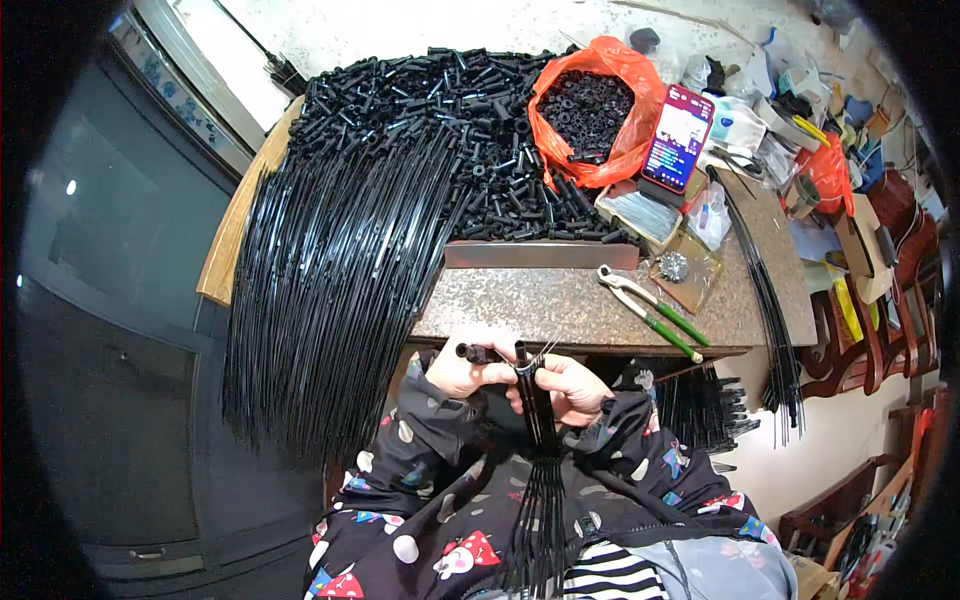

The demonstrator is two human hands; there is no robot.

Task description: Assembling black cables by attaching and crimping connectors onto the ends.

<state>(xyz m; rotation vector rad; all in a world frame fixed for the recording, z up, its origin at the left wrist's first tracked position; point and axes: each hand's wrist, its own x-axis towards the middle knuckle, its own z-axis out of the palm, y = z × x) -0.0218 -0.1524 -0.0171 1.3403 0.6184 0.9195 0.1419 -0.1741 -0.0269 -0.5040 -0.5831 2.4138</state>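
Observation:
My left hand (463, 371) grips a short black tube piece (478, 353) just below the table's front edge. My right hand (572, 388) is closed around a bundle of thin black rods (540, 440), which hangs down over my lap and fans out at the bottom. The tube's end meets the top of the bundle between the two hands. A few thin wire tips stick up above the bundle.
A stone-topped table (540, 300) carries a big sheaf of long black rods (330, 270), a heap of short black tubes (440, 110), an orange bag of black rings (590, 110), a phone (678, 138) and green-handled pliers (650, 312). More rods (770, 300) hang off the right edge.

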